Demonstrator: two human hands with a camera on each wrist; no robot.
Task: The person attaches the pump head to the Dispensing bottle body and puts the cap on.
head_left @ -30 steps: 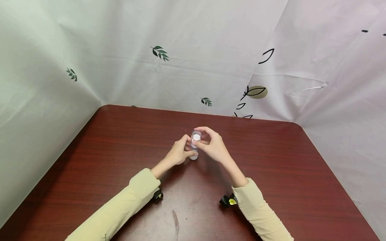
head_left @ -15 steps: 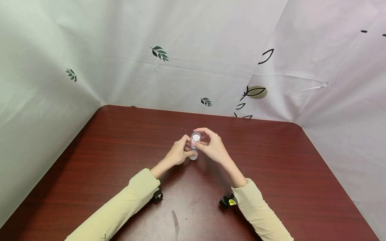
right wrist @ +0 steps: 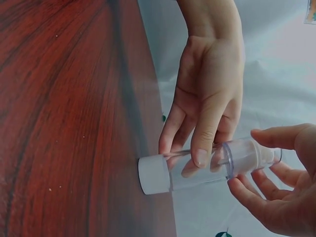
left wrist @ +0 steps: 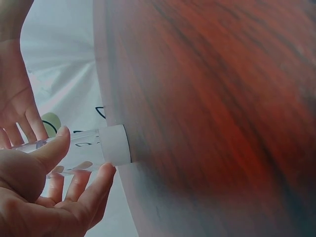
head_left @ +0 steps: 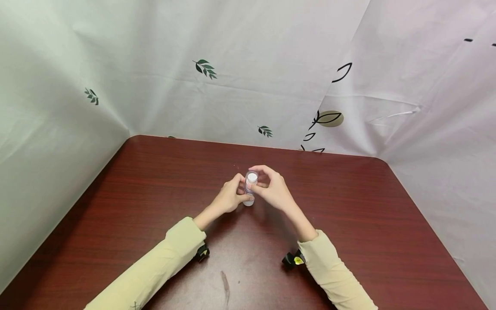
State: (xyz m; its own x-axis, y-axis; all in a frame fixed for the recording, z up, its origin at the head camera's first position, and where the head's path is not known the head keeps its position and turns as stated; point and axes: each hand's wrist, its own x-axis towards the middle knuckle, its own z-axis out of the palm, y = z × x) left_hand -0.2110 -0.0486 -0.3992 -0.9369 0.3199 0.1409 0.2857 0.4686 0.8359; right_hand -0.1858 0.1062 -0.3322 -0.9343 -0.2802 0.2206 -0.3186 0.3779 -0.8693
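A clear plastic pump bottle [head_left: 249, 203] with a white base [right wrist: 154, 175] stands upright at the middle of the table. My left hand [head_left: 227, 196] grips its transparent body, thumb on one side and fingers on the other. In the left wrist view the base [left wrist: 116, 144] shows beyond those fingertips, right at the tabletop. My right hand [head_left: 276, 189] holds a clear cap [right wrist: 243, 157] between thumb and fingers at the bottle's top. Through the cap the white pump head shows, and the cap's rim sits around the bottle's upper end.
The dark red wooden table [head_left: 348, 224] has rounded far corners. White curtains [head_left: 240, 64] with leaf prints hang behind it and along both sides. Black wrist cameras [head_left: 288, 260] sit under both sleeves, close above the table.
The clear cap in my right hand has come down slightly over the pump head, with the right fingers lowering a little. My left hand and the bottle's base have stayed in place.
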